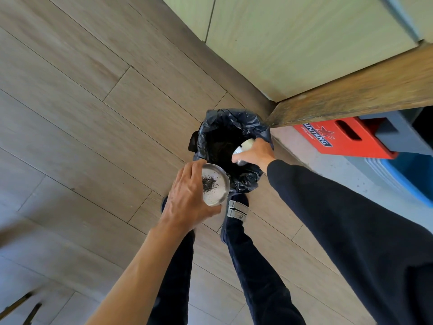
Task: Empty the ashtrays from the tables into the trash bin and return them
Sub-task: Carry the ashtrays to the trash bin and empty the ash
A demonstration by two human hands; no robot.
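A trash bin (253,132) lined with a black bag stands on the floor at my feet. My left hand (187,198) grips a round metal ashtray (216,188) by its rim, held roughly level just left of the bin's near edge, with a patch of dark ash in it. My right hand (255,152) holds a second metal ashtray (242,147) tipped steeply over the bin's opening, its inside turned away from me. What is inside the bin is too dark to make out.
A wooden counter edge (351,95) juts in right of the bin. Under it sit a red crate (346,139) and a blue container (407,174). Pale cabinet fronts (293,43) stand behind. Wood-look floor (82,113) stretches to the left. My shoe (236,207) touches the bin's base.
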